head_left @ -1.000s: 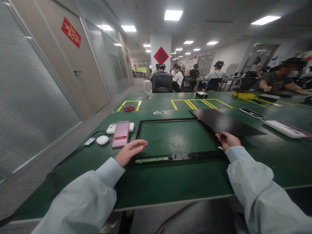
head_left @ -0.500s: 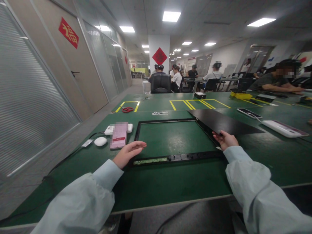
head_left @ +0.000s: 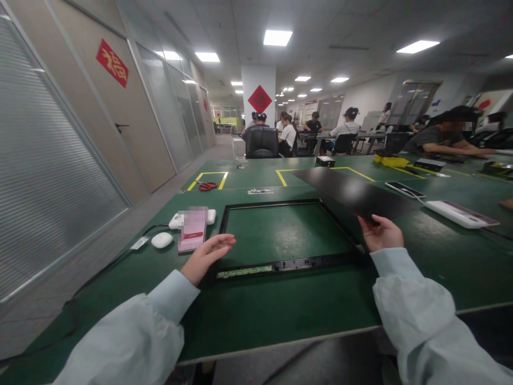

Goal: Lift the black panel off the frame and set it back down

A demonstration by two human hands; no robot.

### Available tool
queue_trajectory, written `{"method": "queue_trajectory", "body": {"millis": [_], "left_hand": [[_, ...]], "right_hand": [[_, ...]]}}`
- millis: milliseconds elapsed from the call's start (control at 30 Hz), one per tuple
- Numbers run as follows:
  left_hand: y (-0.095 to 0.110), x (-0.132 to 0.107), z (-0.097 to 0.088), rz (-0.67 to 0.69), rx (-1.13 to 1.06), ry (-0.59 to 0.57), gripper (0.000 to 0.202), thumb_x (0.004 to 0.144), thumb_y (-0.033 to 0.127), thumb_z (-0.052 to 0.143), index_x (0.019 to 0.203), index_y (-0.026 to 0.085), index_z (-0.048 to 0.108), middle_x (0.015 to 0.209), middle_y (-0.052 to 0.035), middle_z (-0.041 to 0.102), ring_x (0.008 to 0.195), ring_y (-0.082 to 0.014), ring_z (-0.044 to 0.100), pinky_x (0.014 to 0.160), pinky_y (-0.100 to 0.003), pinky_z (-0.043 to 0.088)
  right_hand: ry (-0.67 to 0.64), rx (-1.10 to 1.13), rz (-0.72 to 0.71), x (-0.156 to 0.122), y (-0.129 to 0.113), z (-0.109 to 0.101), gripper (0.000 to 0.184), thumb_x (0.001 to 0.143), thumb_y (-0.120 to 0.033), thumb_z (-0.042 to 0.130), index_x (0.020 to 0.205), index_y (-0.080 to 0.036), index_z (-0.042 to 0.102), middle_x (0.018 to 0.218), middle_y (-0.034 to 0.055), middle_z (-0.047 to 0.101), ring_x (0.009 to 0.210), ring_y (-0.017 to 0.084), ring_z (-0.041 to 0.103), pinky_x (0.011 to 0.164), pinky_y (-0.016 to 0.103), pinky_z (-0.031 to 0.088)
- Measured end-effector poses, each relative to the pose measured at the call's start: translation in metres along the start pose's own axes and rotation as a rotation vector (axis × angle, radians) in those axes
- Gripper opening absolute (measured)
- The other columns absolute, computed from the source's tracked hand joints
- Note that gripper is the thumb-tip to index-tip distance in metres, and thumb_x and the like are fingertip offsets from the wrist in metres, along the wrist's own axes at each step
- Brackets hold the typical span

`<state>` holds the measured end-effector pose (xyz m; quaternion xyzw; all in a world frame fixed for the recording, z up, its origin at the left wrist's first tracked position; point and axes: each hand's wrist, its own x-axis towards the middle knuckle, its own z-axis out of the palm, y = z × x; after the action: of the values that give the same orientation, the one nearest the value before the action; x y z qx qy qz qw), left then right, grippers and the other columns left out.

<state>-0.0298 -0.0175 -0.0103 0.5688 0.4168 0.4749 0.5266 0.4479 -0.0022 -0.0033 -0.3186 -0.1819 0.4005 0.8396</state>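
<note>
A thin black panel (head_left: pixel 352 192) is tilted above the table, its near corner pinched in my right hand (head_left: pixel 382 233). Below and to its left lies a black rectangular frame (head_left: pixel 312 263) with an open middle, flat on the green table. Along the frame's near bar a green circuit strip (head_left: pixel 244 271) shows at the left. My left hand (head_left: pixel 208 254) hovers by the frame's near left corner, fingers stretched out and holding nothing. Just beyond that hand, a pink phone (head_left: pixel 193 230) leans on a white device.
A white mouse-like object (head_left: pixel 162 240) sits left of the phone. Red scissors (head_left: pixel 207 186) lie farther back. On the right are a dark phone (head_left: pixel 404 189) and a white power bank-like block (head_left: pixel 457 213) with a cable. A co-worker (head_left: pixel 441 133) sits at the far right.
My right hand has lifted the black panel and carried it a little to the right, off the frame's right side. My left hand has barely moved; the camera view has shifted slightly.
</note>
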Motion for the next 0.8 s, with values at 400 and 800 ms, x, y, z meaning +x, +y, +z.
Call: {"method": "queue_trajectory", "body": {"millis": [400, 800], "left_hand": [[0.036, -0.009, 0.002, -0.092, -0.754, 0.094, 0.067, 0.082, 0.058, 0.06, 0.13, 0.011, 0.058, 0.129, -0.0245, 0.065, 0.123, -0.0332, 0.061, 0.099, -0.042, 0.051], [0.05, -0.012, 0.004, -0.036, -0.852, 0.331, 0.052, 0.077, 0.002, 0.049, 0.126, 0.017, 0.064, 0.087, -0.0076, 0.078, 0.075, -0.0222, 0.075, 0.066, -0.031, 0.062]], "right_hand": [[-0.349, -0.236, 0.083, -0.018, -0.01, 0.004, 0.02, 0.065, -0.02, 0.06, 0.084, -0.026, 0.067, 0.081, 0.0029, 0.073, 0.08, 0.02, 0.071, 0.074, 0.032, 0.061], [-0.519, -0.402, 0.427, -0.037, 0.001, 0.016, 0.028, 0.06, -0.019, 0.06, 0.086, -0.022, 0.071, 0.092, 0.0053, 0.076, 0.091, 0.027, 0.071, 0.076, 0.041, 0.06]]}}
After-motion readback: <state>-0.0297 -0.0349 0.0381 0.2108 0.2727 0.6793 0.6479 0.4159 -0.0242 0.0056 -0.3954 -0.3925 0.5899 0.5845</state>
